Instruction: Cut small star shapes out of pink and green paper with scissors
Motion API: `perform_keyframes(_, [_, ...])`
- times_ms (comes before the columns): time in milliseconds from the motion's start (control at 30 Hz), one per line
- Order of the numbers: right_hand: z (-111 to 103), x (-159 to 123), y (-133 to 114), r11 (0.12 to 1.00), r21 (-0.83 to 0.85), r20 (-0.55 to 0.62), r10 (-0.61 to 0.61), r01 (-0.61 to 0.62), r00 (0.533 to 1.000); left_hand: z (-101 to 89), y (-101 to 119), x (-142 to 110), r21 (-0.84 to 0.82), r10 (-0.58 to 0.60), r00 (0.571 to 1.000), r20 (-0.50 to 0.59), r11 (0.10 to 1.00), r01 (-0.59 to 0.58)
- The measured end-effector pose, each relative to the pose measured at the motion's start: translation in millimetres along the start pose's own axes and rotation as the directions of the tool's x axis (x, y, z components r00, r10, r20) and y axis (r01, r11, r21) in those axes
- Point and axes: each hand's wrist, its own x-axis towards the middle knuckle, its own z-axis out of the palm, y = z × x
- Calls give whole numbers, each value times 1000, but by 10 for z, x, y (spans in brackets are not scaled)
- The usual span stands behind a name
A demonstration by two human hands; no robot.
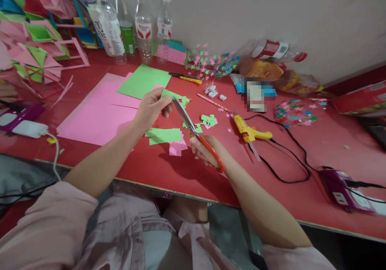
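My left hand (pixel 154 106) pinches a small strip of green paper (pixel 169 94) above the red table. In my right hand (pixel 205 148) is a pair of scissors (pixel 212 151) with orange-red handles, its blades pointing up and left to the green paper. The blades look nearly together; whether paper lies between them I cannot tell. Below my hands lie green paper strips (pixel 164 136), a pink paper piece (pixel 178 147) and green offcuts (pixel 209 120). Large pink sheets (pixel 93 109) and a green sheet (pixel 144 80) rest beside my left forearm.
A yellow glue gun (pixel 249 130) with a looping black cable lies at right, near a purple power strip (pixel 340 187). Paper stars (pixel 208 60), a yellow cutter (pixel 191 79) and a pencil (pixel 212 102) lie behind. Bottles (pixel 144 30) stand along the wall; folded paper models (pixel 36 60) fill the left.
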Motion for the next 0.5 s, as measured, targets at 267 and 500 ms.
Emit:
perform_keyframes(267, [-10,0,20,1000,12,8,-14,13,1000,-36,-8,17,-16,5,999,44,1000,-5])
perform_keyframes(500, [-15,0,17,1000,4,23,-27,27,999,-62,-26,26,-6,-14,995,101,1000,14])
